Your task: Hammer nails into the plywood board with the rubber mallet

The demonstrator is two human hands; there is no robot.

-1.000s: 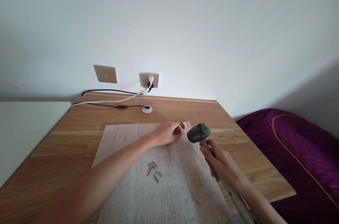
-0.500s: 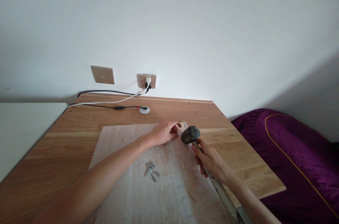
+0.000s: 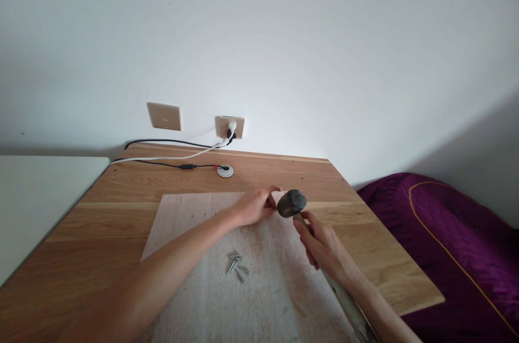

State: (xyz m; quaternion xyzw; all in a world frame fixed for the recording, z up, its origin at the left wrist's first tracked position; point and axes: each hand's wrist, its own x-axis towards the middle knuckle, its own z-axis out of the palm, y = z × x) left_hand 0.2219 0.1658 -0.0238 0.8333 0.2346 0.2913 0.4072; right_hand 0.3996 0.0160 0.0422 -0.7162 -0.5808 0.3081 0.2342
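Note:
My right hand [image 3: 322,243] is wrapped around the handle of a hammer [image 3: 292,203], close below its dark, blocky head. The head hangs beside the fingertips of my left hand [image 3: 256,206], near the far right corner of a pale wooden board [image 3: 259,299]. Thumb and fingers of the left hand are pinched together; what sits between them is hidden by the hand and hammer head. Toward the middle of the board lies a small pile of several silver metal fasteners [image 3: 237,266], nails or screws by their shape.
Beneath the board is a wooden table [image 3: 357,245]. Black and white cables [image 3: 186,159] run along its back to a wall socket [image 3: 230,126]. A white surface [image 3: 44,197] adjoins on the left. Purple fabric [image 3: 401,213] bulges beyond the right edge.
The hammer head sits slightly closer to my left fingertips and now covers more of the space beside them. The whole view has shifted a little; the loose fasteners lie as before.

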